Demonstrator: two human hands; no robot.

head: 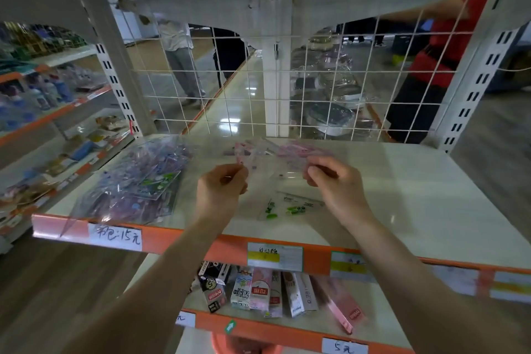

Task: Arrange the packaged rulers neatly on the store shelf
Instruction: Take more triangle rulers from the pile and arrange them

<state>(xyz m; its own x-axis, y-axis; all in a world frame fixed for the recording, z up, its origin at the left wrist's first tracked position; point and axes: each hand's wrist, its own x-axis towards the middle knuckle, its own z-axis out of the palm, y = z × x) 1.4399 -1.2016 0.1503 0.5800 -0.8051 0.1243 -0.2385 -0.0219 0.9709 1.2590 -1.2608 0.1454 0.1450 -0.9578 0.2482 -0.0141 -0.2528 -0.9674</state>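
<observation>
A clear packet of pink rulers (275, 156) is held up above the white shelf (416, 190). My left hand (222, 185) pinches its left end and my right hand (334, 181) pinches its right end. Below it, flat on the shelf, lies a clear ruler packet with green print (290, 205). A heap of clear ruler packets with purple and blue print (135, 181) covers the shelf's left part, reaching its front edge.
A white wire grid (287, 95) backs the shelf. Orange price rail (184, 237) with paper labels runs along the front. The lower shelf holds boxed stationery (258, 290). People stand in the aisle behind the grid; another shelving unit is at left.
</observation>
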